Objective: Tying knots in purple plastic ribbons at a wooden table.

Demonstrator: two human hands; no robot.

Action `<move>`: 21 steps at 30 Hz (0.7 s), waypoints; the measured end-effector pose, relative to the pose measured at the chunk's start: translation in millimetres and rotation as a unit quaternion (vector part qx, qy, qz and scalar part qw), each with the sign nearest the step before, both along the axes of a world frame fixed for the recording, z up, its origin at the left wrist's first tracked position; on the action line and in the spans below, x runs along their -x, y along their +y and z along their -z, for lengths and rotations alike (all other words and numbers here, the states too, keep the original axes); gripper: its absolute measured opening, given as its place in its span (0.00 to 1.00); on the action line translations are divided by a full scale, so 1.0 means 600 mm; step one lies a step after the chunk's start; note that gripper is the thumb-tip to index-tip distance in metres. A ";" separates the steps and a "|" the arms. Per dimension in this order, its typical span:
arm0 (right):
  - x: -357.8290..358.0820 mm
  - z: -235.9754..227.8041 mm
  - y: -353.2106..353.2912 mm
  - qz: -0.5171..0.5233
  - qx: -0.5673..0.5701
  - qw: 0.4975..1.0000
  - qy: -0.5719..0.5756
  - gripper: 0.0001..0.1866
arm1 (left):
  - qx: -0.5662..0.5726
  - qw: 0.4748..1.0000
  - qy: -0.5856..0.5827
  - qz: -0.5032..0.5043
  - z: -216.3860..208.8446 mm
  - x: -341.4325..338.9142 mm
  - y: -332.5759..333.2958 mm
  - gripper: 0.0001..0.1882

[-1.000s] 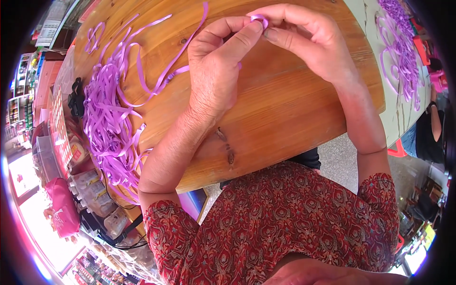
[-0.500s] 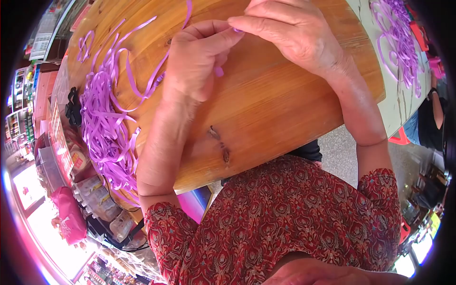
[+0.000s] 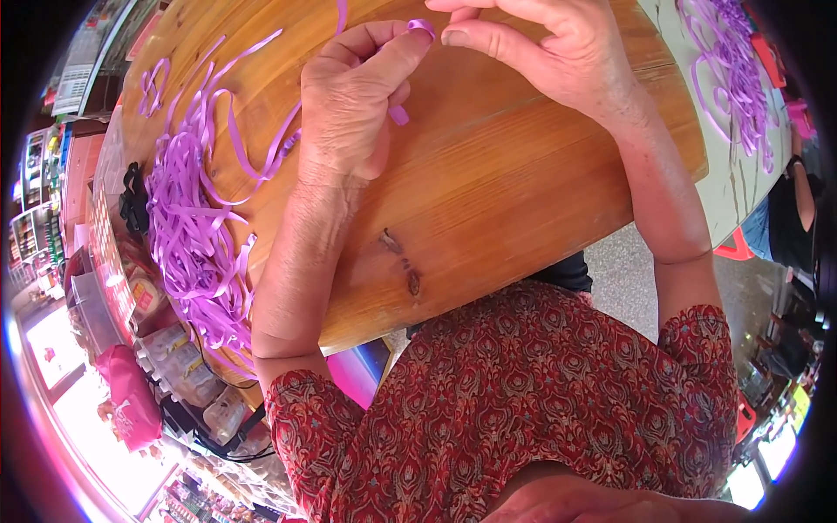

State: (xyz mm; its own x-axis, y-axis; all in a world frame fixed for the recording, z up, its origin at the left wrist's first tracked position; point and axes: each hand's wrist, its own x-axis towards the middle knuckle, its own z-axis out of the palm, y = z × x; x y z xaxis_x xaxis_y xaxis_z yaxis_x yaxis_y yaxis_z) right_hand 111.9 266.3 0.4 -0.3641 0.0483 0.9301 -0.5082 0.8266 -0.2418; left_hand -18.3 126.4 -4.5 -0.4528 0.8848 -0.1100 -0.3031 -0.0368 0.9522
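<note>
Between the thumb and fingers of my left hand (image 3: 353,109) a purple ribbon (image 3: 420,26) is pinched. A small loop of it stands up above the thumb tip, and a short end shows below the fingers. To the right, my right hand (image 3: 558,57) is apart from the ribbon, its thumb and forefinger spread; its upper part is cut off by the top edge. Ribbon also runs from behind my left hand toward a tangled heap of purple ribbons (image 3: 196,235) along the table's left edge.
Both hands are over a round wooden tabletop (image 3: 497,183). Another bundle of purple ribbons (image 3: 732,78) lies on a pale surface (image 3: 715,205) at right. Left of the table are clear plastic boxes (image 3: 187,362), a pink bag (image 3: 126,397) and a black clip (image 3: 133,196). A person (image 3: 793,218) is at far right.
The right hand has let go of the ribbon and moved slightly up, its fingers opening. My left hand has shifted a little up and left, and the ribbon loop now shows above its thumb.
</note>
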 end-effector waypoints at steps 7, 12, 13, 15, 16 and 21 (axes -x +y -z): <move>-0.016 -0.019 -0.020 -0.011 0.026 0.998 -0.056 0.06 | -0.025 0.998 0.058 -0.015 0.000 -0.013 -0.002 0.10; -0.035 -0.042 -0.045 0.050 0.199 0.951 -0.230 0.03 | -0.053 0.998 0.035 -0.021 -0.003 -0.022 -0.003 0.09; -0.035 -0.039 -0.043 0.051 0.197 0.952 -0.229 0.03 | -0.054 0.998 0.036 -0.020 -0.004 -0.024 -0.002 0.09; -0.035 -0.033 -0.036 -0.027 0.388 0.872 -0.299 0.04 | -0.085 0.996 0.002 -0.012 -0.005 -0.027 0.000 0.08; -0.035 -0.034 -0.035 -0.029 0.386 0.873 -0.297 0.04 | -0.086 0.996 0.004 -0.013 -0.005 -0.026 -0.002 0.08; -0.035 -0.051 -0.039 -0.094 0.543 0.754 -0.358 0.07 | -0.172 0.972 -0.138 0.076 -0.003 -0.022 -0.005 0.06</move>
State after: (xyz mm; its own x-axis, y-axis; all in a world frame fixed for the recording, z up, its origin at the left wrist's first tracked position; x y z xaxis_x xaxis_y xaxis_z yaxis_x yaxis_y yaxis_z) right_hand 132.8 242.7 30.8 -0.8494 0.5244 -0.0594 -0.0090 -0.1270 -0.9919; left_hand -4.8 123.6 -2.5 -0.3095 0.9450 0.1056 -0.5728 -0.2739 0.7726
